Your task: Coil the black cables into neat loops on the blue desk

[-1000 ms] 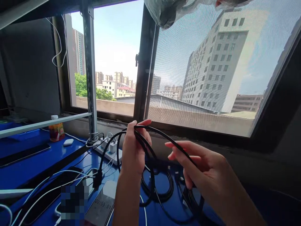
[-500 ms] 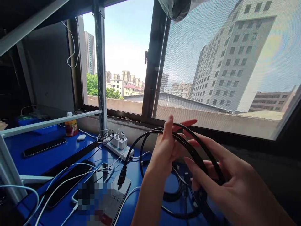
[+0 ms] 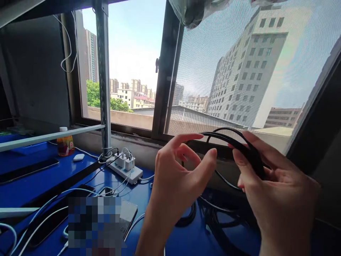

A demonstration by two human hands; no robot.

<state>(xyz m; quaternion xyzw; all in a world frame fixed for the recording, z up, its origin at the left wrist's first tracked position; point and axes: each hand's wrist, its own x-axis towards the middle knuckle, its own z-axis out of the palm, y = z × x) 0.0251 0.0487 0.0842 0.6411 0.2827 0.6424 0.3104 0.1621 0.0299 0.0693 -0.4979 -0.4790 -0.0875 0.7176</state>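
Note:
A looped black cable (image 3: 254,158) is held up in front of the window, gathered in my right hand (image 3: 277,188), with the thumb pressed over the strands. Its loop arches left toward my left hand (image 3: 183,170), whose fingers are bent and spread from the thumb. The left index fingertip is close to the top of the loop; whether it touches the cable cannot be made out. Part of the loop is hidden behind the left hand. Below, more coiled black cables (image 3: 221,227) lie on the blue tabletop (image 3: 186,241).
A white power strip (image 3: 128,170) with chargers sits near the window wall. Phones, one a dark phone (image 3: 29,170), and white cables (image 3: 39,224) spread across the left side. A drink bottle (image 3: 65,144) and a white case (image 3: 79,157) stand behind. A metal rack post (image 3: 103,78) rises there.
My right hand has lifted the cable loop up and right. My left hand has turned and its fingers came away from inside the loop. The dangling plug is out of sight, and the view shifted right.

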